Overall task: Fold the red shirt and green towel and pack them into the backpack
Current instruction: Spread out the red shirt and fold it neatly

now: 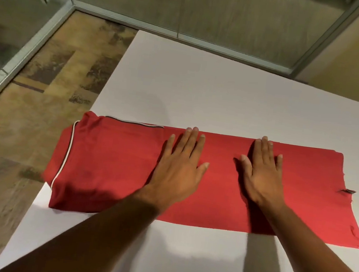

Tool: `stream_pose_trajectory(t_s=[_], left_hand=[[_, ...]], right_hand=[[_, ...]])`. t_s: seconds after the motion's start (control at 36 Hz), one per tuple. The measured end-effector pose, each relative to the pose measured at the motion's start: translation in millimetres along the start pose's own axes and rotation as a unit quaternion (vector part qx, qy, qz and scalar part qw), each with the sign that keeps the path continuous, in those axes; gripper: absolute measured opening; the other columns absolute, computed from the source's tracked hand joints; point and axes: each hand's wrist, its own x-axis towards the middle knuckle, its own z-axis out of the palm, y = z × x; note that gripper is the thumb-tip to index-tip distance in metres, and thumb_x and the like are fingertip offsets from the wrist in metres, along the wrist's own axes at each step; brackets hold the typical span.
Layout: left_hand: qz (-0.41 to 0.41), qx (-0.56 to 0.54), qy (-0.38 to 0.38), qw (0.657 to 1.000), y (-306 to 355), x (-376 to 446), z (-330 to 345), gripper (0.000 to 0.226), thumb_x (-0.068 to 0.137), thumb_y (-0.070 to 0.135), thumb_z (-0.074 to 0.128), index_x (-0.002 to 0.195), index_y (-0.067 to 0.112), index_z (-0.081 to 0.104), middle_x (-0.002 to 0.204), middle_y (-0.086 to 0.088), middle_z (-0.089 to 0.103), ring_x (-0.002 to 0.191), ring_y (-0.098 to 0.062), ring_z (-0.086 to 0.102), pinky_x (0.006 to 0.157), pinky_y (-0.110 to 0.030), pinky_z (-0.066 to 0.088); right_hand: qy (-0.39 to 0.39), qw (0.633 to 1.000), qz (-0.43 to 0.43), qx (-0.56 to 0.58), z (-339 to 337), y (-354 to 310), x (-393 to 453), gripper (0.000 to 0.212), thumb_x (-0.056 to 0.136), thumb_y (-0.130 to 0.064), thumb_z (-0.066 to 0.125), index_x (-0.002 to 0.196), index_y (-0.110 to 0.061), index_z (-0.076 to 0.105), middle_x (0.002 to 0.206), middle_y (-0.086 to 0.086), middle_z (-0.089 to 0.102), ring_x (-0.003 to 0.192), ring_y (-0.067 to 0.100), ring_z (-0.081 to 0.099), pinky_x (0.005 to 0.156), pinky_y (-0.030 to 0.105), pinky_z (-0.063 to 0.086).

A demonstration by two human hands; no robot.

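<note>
White table [224, 96] bears the folded red shirt [106, 167], apparently flat.

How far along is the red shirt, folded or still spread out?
Partly folded: the red shirt lies as one long band on the table, sleeves tucked in. Left hand and right hand press it flat.

— What is the red shirt [111, 168] made of?
— Soft matt knit cloth, smooth where it lies flat, with a narrow pale piping [62, 162] along one seam.
— And the counter [202, 89]?
— A plain white top, matt and even, no grain showing.
— The floor [46, 74]?
— Carpet-like, mottled tan and brown, rough-looking.
— Behind the counter?
— Frosted glass panels [234, 13] with a dull sheen, held in brushed grey metal frames [34, 43].
</note>
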Motion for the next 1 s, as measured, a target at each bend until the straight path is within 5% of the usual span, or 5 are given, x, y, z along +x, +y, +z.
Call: stream_pose_trajectory(t_s=[0.31,0.44,0.72,0.86,1.0], left_hand=[[-0.157,-0.006,0.015,0.987,-89.1,-47.1,-9.9,0.067,0.099,0.035,0.014,0.161,0.01,0.024,0.17,-0.011,0.016,0.158,-0.023,0.006,0.126,-0.052,0.006],[-0.125,0.039,-0.014,0.991,-119.1,-58.4,-11.0,0.065,0.101,0.04,0.02,0.16,0.013,0.03,0.168,-0.008,0.022,0.157,-0.022,0.018,0.125,-0.05,0.018],[-0.179,0.042,-0.048,0.982,-184.8,-48.9,-43.3,0.075,0.099,0.05,0.001,0.162,0.014,0.018,0.171,-0.005,0.013,0.158,-0.02,0.002,0.127,-0.052,0.002],[-0.221,-0.024,0.097,0.97,-216.7,-46.2,-66.1,0.045,0.104,0.035,0.05,0.14,0.008,0.054,0.144,-0.014,0.052,0.142,-0.032,0.041,0.117,-0.051,0.033],[-0.332,-0.177,0.074,0.924,-237.6,-31.0,-79.5,0.038,0.09,0.038,0.073,0.118,0.012,0.068,0.109,-0.007,0.067,0.102,-0.025,0.062,0.083,-0.036,0.05]], right_hand=[[-0.008,0.973,-0.22,0.062,44.7,-201.4,-30.2,0.064,0.099,-0.031,0.027,0.158,-0.008,0.037,0.169,0.01,0.025,0.158,0.023,0.018,0.128,0.045,0.014],[-0.043,0.98,-0.193,0.002,72.6,-199.9,-30.0,0.064,0.107,-0.045,0.018,0.164,-0.015,0.023,0.173,0.0,0.007,0.16,0.018,0.008,0.128,0.048,0.014],[-0.02,0.983,-0.175,-0.044,79.0,-200.5,-34.9,0.063,0.107,-0.046,0.02,0.163,-0.017,0.027,0.173,-0.001,0.009,0.159,0.018,0.012,0.127,0.049,0.017],[-0.016,0.984,-0.17,-0.044,79.7,-201.8,-35.2,0.063,0.107,-0.046,0.019,0.164,-0.019,0.026,0.173,-0.003,0.008,0.159,0.017,0.011,0.127,0.049,0.016],[-0.018,0.985,-0.165,-0.052,79.7,-202.8,-35.6,0.064,0.106,-0.046,0.018,0.164,-0.02,0.025,0.173,-0.005,0.006,0.159,0.016,0.009,0.128,0.051,0.012]])
